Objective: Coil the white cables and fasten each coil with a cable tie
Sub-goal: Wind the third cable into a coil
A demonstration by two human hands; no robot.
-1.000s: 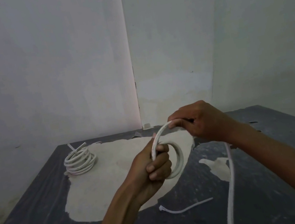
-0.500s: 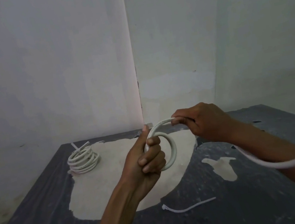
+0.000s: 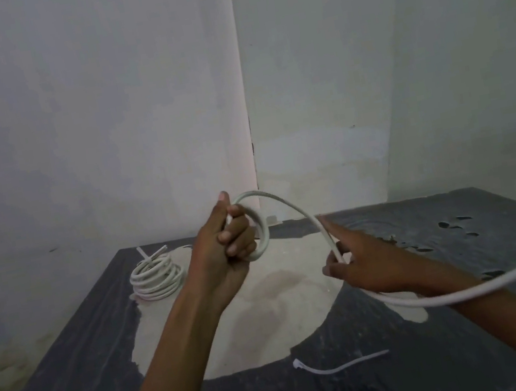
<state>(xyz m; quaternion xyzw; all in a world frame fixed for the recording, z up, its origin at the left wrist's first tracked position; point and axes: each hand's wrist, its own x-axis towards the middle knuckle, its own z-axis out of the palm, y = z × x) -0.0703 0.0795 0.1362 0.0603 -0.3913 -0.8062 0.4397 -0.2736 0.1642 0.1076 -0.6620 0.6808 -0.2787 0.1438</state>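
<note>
Left hand (image 3: 224, 246) raised above desk (image 3: 76, 382), fingers curled round small loops of white cable (image 3: 291, 213). Cable arcs up from the loops, then down to right hand (image 3: 365, 262), pinched there between thumb and fingers, index finger extended. Beyond right hand, cable tail trails rightward across the forearm, blurred near frame edge. Finished coil (image 3: 157, 277) resting on far left of desk, cable tie upright on top. Loose cable tie (image 3: 338, 365) lying flat on near desk, apart from both hands. Desk surface dark, with large pale worn patch (image 3: 255, 326) at centre. Pale plaster walls (image 3: 98, 120) meeting in a corner behind. Dark marking at left frame edge, cut off, unreadable.
</note>
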